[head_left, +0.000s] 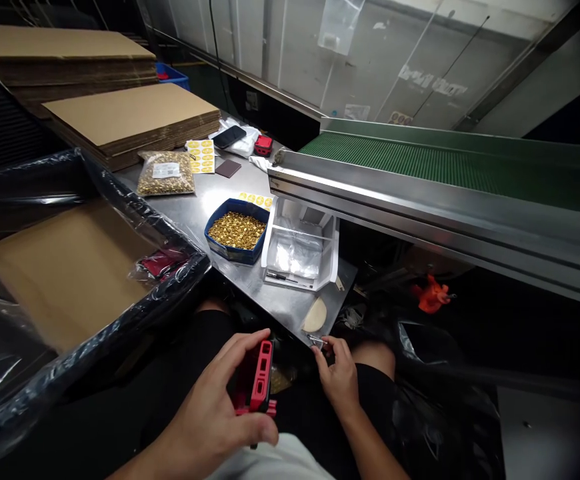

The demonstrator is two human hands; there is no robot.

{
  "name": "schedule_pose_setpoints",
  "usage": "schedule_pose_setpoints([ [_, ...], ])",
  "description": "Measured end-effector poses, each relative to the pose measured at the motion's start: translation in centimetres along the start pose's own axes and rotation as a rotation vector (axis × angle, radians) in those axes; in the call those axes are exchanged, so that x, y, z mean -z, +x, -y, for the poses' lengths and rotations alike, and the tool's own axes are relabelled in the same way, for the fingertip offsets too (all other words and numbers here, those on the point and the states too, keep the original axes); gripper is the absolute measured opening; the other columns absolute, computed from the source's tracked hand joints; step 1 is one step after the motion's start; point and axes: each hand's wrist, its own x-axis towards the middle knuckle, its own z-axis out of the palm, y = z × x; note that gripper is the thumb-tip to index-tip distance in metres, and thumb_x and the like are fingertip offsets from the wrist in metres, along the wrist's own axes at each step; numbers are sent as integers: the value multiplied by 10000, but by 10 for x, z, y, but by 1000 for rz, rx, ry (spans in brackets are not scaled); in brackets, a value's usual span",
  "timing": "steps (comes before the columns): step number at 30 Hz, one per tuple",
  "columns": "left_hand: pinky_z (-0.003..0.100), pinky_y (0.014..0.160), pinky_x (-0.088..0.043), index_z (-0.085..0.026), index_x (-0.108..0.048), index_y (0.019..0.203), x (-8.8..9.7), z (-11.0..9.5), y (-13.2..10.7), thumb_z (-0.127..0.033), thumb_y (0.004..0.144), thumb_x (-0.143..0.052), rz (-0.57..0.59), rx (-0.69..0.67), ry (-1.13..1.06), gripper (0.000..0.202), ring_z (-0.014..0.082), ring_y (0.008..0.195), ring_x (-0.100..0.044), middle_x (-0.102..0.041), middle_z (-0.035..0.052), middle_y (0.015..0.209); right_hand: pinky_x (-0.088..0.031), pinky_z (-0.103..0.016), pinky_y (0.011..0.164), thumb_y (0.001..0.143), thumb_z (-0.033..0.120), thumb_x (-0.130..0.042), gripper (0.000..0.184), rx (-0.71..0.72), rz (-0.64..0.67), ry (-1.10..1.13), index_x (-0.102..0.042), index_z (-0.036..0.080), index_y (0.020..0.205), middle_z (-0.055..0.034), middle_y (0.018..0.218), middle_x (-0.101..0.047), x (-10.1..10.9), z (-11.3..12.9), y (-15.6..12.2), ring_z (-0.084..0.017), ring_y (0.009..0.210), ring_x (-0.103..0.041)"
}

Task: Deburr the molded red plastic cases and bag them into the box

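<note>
My left hand is wrapped round a red and black boxy device, with rectangular openings along its red edge. It is held above my lap, thumb below and fingers over the top. My right hand is at the near corner of the metal table, thumb and fingers pinched on a small shiny metal piece; its kind is too small to tell. Just beyond those fingertips lies a cream-coloured, rounded flat piece. Farther back, a blue tub holds many small gold-coloured pieces.
A white bin with clear plastic bags adjoins the tub. Behind are a bag of gold pieces, yellow sticker sheets, a phone and cardboard stacks. A green conveyor runs right; a plastic-lined box stands left.
</note>
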Motion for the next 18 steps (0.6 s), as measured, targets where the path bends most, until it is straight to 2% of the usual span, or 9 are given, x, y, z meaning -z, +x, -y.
schedule_pose_setpoints([
  [3, 435, 1016, -509, -340, -501, 1382, -1, 19, -1, -636, 743, -724, 23, 40, 56, 739, 339, 1254, -500, -524, 71, 1319, -523, -334, 693, 885, 395, -623, 249, -2, -21, -18, -638, 193, 1028, -57, 888, -632, 8, 4, 2, -182, 727, -592],
  [5, 473, 1119, -390, -317, -530, 1365, -3, 34, -4, -602, 804, -673, -8, 130, 34, 645, 336, 1297, -471, -543, 73, 1336, -531, -332, 724, 902, 384, -602, 282, -2, -78, -29, -589, 189, 1104, -67, 935, -635, 13, 4, 0, -185, 775, -610],
  [6, 473, 1136, -362, -302, -547, 1350, -4, 42, -7, -581, 821, -660, -31, 206, -43, 609, 333, 1306, -470, -560, 75, 1334, -533, -331, 728, 902, 379, -601, 286, 2, -92, -36, -578, 187, 1112, -66, 930, -638, 16, 3, -1, -186, 782, -616],
  [8, 433, 1089, -414, -266, -568, 1324, -5, 56, -12, -523, 807, -687, -49, 403, -296, 589, 319, 1244, -541, -625, 79, 1265, -530, -315, 678, 886, 371, -620, 243, 10, -66, -50, -600, 190, 1047, -46, 860, -647, 20, -1, -3, -175, 710, -618],
  [10, 361, 917, -523, -226, -585, 1291, -4, 67, -16, -409, 747, -752, -28, 607, -528, 598, 286, 1038, -660, -702, 79, 1109, -513, -296, 603, 875, 368, -632, 211, 4, -26, -59, -615, 194, 993, -27, 792, -644, 23, -6, -6, -158, 618, -600],
  [12, 302, 778, -548, -193, -628, 1205, -1, 75, -18, -254, 705, -762, -58, 740, -654, 522, 239, 872, -694, -731, 74, 1010, -524, -303, 634, 891, 370, -610, 244, -9, -37, -58, -596, 190, 1054, -42, 837, -654, 26, -11, -7, -167, 661, -623],
  [15, 273, 752, -554, -171, -673, 1012, 5, 81, -17, -118, 706, -737, -219, 824, -726, 317, 214, 868, -698, -737, 81, 1010, -534, -322, 680, 886, 390, -608, 270, -21, -28, -47, -594, 189, 1065, -52, 853, -658, 27, -17, -10, -186, 711, -641],
  [18, 279, 719, -570, -156, -674, 894, 8, 85, -14, -170, 744, -787, -292, 849, -693, 188, 220, 843, -703, -746, 103, 950, -510, -302, 570, 849, 410, -650, 240, -54, 54, -22, -630, 191, 944, -18, 732, -647, 26, -19, -11, -161, 556, -597],
])
